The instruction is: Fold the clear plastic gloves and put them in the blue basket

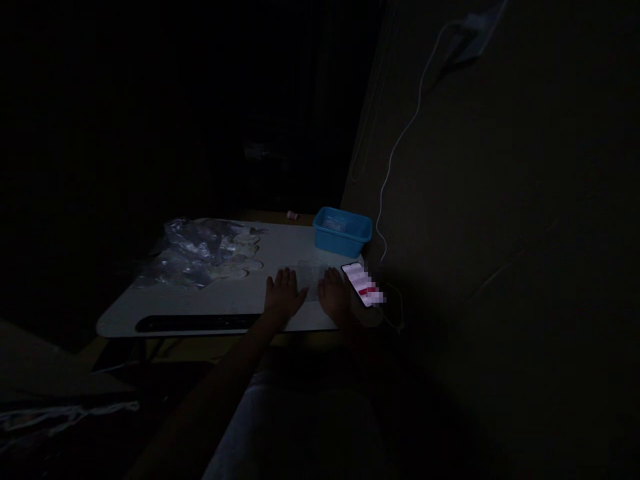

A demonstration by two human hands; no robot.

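Note:
My left hand (284, 293) lies flat on the white table (220, 303), its fingers stretched out and the thumb spread to the right. Close by, my right hand (333, 292) rests palm down with its fingers extended. Between and just beyond the two hands lies a thin, clear plastic piece (311, 277), perhaps a small bag; the dim light hides its exact kind. Both hands are at its edges, and I cannot tell how firmly they touch it. A lit phone (361, 284) lies right beside my right hand.
A blue plastic basin (343, 237) with something clear inside stands at the back right. Crumpled clear plastic (195, 247) and several pale flat pieces (245, 257) cover the left side. A white cable (383, 193) hangs along the wall. A small pink object (292, 215) sits behind the table.

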